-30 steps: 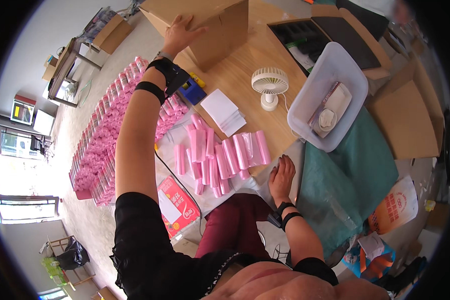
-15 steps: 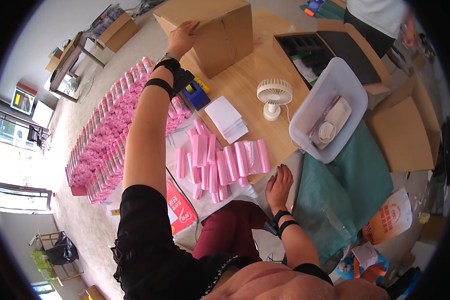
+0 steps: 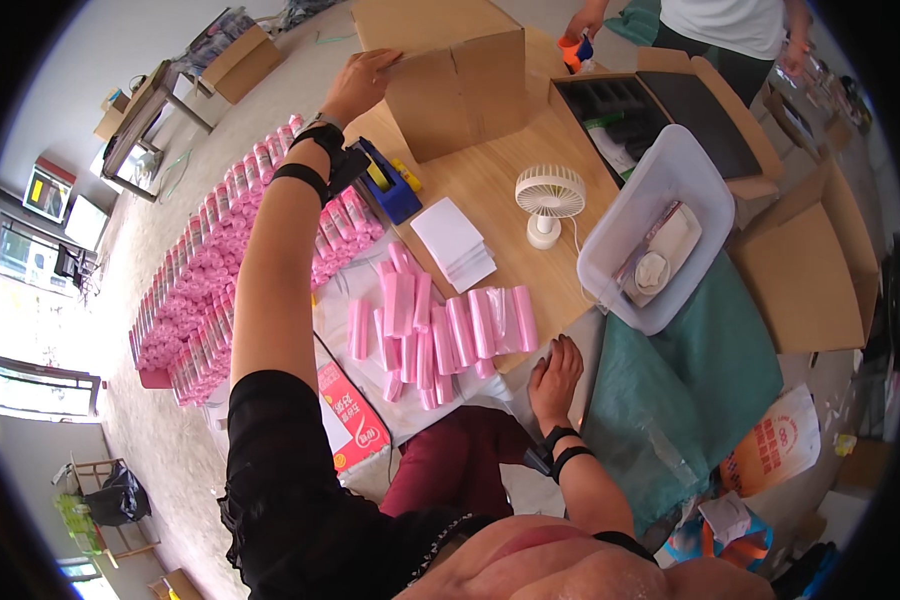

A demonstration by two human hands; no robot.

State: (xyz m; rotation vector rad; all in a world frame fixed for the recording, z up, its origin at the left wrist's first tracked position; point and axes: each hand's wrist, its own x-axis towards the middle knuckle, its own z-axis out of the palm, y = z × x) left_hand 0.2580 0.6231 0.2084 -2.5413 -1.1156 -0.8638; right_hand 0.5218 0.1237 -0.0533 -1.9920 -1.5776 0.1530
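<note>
Cardboard is where the action sits: the left hand [image 3: 358, 85] reaches far out and takes the near left edge of the open cardboard box [image 3: 455, 75], fingers curled over that edge, thumb on the outer face. The box stands upright on the wooden surface [image 3: 490, 190], at its far end.

Just beside the box, toward the person, lies a blue tape dispenser [image 3: 388, 180], right under the outstretched forearm with its black wrist straps. Further from the box on the same side sits a stack of white sheets [image 3: 454, 242], and to the right of that stack a small white desk fan [image 3: 549, 200] stands upright, well clear of the box. Right of the fan, a clear plastic tub [image 3: 610, 225] holds some pale bundled things.

At the near edge of the surface, well apart from the box, a loose cluster of pink rolls [image 3: 440, 325] lies scattered. The right hand [image 3: 555, 372] rests flat just beside them, fingers spread and pressed down, holding nothing.

Left of the box, down on the floor, long rows of pink rolls [image 3: 220, 280] are laid out. Beyond the box, another person [image 3: 735, 35] stands by a second open carton [image 3: 670, 110].
</note>
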